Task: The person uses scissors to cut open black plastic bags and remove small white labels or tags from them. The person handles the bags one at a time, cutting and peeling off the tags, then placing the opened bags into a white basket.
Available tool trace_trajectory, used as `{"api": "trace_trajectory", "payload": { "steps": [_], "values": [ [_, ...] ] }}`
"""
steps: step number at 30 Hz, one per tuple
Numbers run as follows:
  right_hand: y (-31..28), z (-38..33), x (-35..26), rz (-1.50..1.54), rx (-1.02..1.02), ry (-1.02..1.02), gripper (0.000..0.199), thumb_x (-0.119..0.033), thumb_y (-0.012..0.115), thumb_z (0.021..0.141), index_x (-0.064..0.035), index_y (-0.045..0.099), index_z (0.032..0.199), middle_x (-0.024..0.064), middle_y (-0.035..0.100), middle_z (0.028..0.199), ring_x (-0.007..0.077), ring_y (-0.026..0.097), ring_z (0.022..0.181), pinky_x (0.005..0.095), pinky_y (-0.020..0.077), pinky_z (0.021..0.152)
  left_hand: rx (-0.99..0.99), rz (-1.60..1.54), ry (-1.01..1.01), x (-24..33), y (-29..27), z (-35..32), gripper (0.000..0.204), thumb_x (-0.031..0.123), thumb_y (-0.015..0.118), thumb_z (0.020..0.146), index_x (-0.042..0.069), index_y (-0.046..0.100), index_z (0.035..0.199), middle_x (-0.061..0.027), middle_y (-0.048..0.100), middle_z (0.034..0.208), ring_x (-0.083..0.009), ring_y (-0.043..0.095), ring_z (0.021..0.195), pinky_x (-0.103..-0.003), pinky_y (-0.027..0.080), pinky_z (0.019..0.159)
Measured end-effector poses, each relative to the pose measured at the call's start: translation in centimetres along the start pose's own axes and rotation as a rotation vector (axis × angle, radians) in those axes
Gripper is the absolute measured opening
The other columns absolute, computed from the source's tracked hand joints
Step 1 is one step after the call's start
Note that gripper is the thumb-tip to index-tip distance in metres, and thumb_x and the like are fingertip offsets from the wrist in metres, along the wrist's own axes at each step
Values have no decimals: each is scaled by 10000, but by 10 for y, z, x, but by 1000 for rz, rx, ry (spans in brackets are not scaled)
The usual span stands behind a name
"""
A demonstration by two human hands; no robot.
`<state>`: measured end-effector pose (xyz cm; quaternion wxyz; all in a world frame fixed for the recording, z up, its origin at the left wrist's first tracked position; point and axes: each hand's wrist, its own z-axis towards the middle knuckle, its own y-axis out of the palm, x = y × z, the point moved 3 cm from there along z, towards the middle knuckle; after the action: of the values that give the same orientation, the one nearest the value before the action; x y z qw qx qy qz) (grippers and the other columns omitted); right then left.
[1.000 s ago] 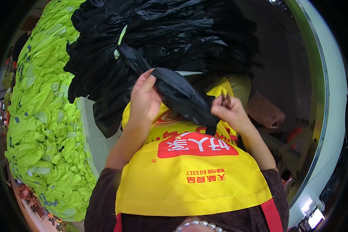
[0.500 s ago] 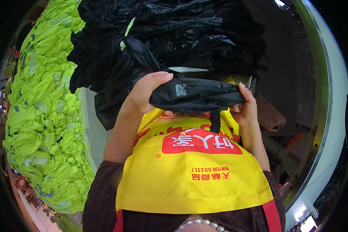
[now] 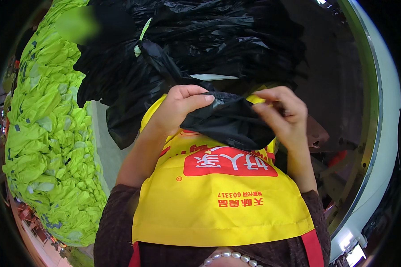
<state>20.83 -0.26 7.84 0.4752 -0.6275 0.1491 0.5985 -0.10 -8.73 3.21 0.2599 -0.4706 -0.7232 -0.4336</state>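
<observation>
A piece of thin black fabric (image 3: 234, 124) with a sewn upper edge hangs in front of my chest. Its upper left part is pinched between the thumb and bent fingers of my left hand (image 3: 178, 107). My right hand (image 3: 287, 113) is curled at the upper right edge, with thumb and forefinger tips against the cloth. The fabric sags below both hands, and its lower right corner droops. A small pale patch shows on it beside my left thumb. Behind lies a large heap of black fabric pieces (image 3: 218, 40), with a narrow light-green strip (image 3: 145, 29) on it.
A long pile of bright yellow-green garments (image 3: 49, 133) fills the left side. Between it and me runs a grey surface (image 3: 107, 138). I wear a yellow apron (image 3: 218, 209). At the right are a curved metal edge (image 3: 374, 89) and a brownish-red object (image 3: 316, 133).
My right hand has moved up from the fabric's right end to its upper edge. The fabric, stretched out before, now sags, and its right end has dropped. My left hand has shifted slightly right.
</observation>
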Motion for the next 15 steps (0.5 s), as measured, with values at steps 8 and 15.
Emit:
{"api": "trace_trajectory", "payload": {
  "steps": [8,15],
  "values": [
    [30,10,5,-125,-179,-154,168,-68,717,718,4,604,820,89,604,746,200,553,603,288,418,533,-82,47,-14,-2,15,0,149,92,624,802,-10,662,904,-22,651,829,-60,580,768,-190,445,703],
    [23,8,1,275,-397,277,174,-172,620,833,-8,561,819,31,502,604,99,434,483,229,356,443,-166,263,-18,-5,33,-3,182,105,621,796,21,662,951,-26,653,832,-70,587,760,-192,447,713]
  ]
}}
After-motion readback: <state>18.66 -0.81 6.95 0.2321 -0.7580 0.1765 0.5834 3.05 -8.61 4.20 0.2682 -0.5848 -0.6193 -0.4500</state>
